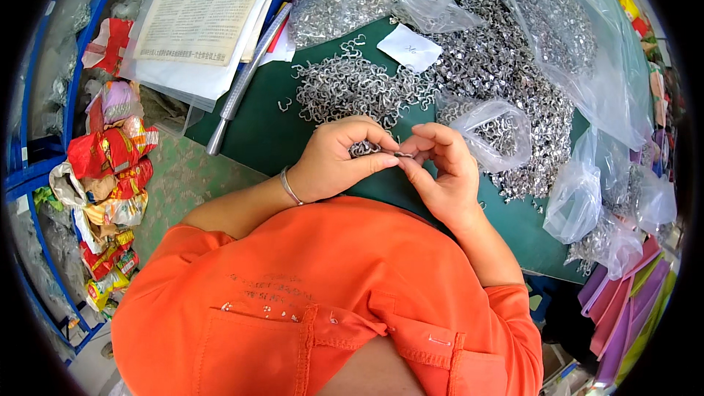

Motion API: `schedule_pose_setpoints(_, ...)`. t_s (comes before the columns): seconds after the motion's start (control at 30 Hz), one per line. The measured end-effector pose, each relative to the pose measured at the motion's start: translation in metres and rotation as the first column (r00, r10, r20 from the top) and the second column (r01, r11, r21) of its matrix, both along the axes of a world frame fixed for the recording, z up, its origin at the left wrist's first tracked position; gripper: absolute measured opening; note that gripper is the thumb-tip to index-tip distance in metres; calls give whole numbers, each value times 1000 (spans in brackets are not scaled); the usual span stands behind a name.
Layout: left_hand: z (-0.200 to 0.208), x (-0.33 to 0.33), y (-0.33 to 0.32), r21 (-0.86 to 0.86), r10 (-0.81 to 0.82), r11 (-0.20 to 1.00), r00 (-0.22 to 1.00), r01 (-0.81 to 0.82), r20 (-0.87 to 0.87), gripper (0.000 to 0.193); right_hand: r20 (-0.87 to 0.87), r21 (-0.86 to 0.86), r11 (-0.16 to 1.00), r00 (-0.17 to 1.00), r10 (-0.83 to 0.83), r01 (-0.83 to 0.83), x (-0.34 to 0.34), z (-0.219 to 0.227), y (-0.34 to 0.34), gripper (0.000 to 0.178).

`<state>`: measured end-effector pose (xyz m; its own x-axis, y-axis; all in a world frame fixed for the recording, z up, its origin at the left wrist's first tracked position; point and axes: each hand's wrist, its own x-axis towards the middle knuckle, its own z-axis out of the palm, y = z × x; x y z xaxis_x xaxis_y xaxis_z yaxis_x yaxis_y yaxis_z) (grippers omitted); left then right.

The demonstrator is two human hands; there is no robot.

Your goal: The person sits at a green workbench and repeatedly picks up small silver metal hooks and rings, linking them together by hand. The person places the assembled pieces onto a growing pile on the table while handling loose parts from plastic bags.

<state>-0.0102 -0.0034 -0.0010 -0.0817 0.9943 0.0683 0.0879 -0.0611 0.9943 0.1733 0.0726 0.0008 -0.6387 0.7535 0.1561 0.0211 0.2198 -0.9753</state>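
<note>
Head view, from the left: colourful packets (pixel 110 152) crowd a blue rack (pixel 40 172), then comes a stack of papers topped with a printed sheet (pixel 204 18) at the far left of the green tabletop (pixel 257 128), with a silvery metal rod (pixel 246 81) lying slantwise beside it. Next is a loose heap of curved metal hooks (pixel 345 92), just beyond the hands. The left hand (pixel 330 161), a bracelet (pixel 290 187) at its wrist, is curled around a few small metal pieces (pixel 362 149), thumb and forefinger drawn close together. At its fingertips a thin piece (pixel 400 153) juts toward the right hand (pixel 449 172), whose thumb and fingers narrow on the far end; whether they pinch it or only touch it, I cannot tell. Beyond lies a white paper slip (pixel 409 48), and further right spreads a broad pile of shiny metal bits (pixel 506 59), partly under a clear plastic bag (pixel 612 81). Pink and purple strips (pixel 620 308) hang at the tabletop's right edge.

The pieces look light, stiff and hard to break, likely smooth enough to slip and apt to snag on one another; a fingertip pinch at one end, leaving the other free, should hold best
</note>
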Motion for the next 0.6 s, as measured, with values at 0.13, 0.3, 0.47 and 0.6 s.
schedule_pose_setpoints(0.13, 1, 0, 2, 33, 5, 999, 1000, -4, -31, 9, -29, 92, 996, 1000, -4, 7, 0, -3, 0, 39)
schedule_pose_setpoints(0.3, 3, 0, 3, 126, 3, 992, 996, 9, -91, 8, -30, 157, 987, 999, -35, 39, 0, -3, -1, 40)
schedule_pose_setpoints(0.47, 4, 0, 5, 230, 38, 973, 987, -2, -155, 9, 220, 396, 912, 975, 20, -108, -2, -1, 12, 32)
schedule_pose_setpoints(0.6, 8, -1, 7, 273, 39, 962, 980, 15, -193, 11, 228, 477, 846, 963, 144, -239, -4, -11, 13, 27)
